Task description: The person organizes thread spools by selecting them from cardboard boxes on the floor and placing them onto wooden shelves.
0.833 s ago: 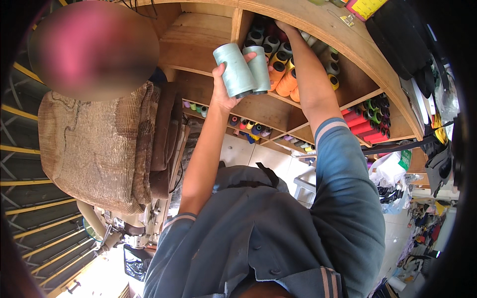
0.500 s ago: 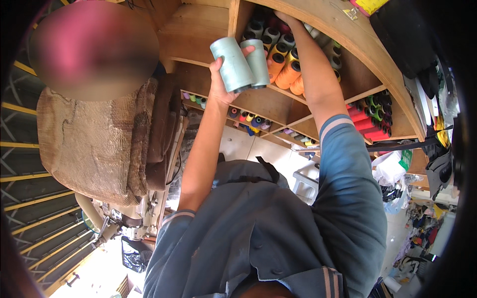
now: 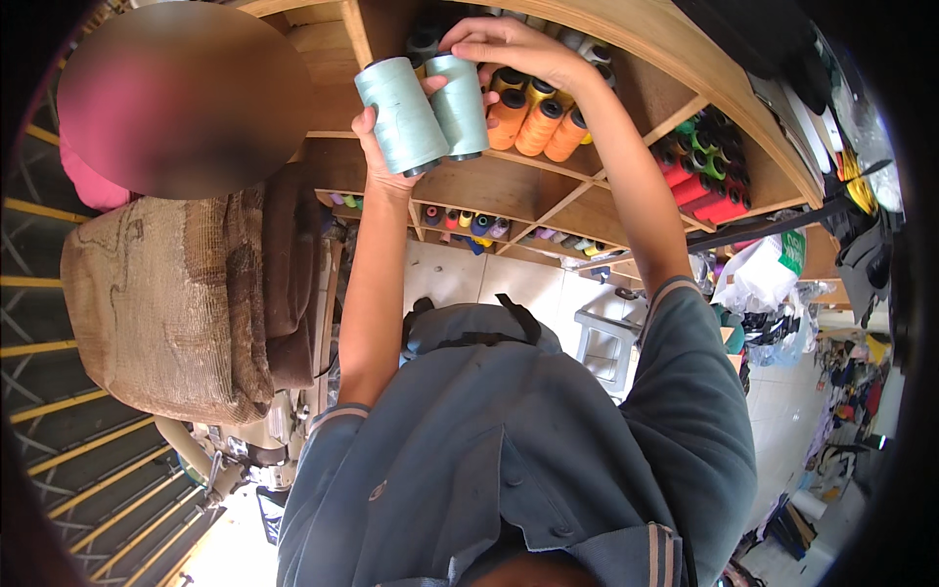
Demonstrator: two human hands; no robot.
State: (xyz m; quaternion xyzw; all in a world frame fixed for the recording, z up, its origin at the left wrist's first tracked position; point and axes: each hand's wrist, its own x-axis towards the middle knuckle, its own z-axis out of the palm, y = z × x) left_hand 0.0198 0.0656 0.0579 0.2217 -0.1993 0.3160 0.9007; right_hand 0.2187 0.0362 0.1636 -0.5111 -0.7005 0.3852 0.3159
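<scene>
Two pale blue-green thread spools with black ends are held side by side in my left hand [image 3: 383,174]. Its fingers wrap round behind the larger left spool [image 3: 401,112] and reach across to the right spool [image 3: 459,108]. From above, my right hand [image 3: 516,49] bends over the right spool, fingertips gripping its top rim. Just below the right wrist, orange thread spools [image 3: 541,127] stand in a shelf compartment. Darker and grey spools farther back are partly covered by the right hand.
The wooden compartment shelf [image 3: 469,186] arches across the top. Red spools [image 3: 714,201] fill a compartment on the right, with small coloured spools [image 3: 479,225] lower down. At left, folded brown fabric [image 3: 166,303] lies beside a sewing machine [image 3: 259,455]. A grey stool [image 3: 604,342] stands on the floor.
My right hand has come out from deep in the shelf and moved left onto the right spool's top. My left hand has shifted left and slightly up with both spools.
</scene>
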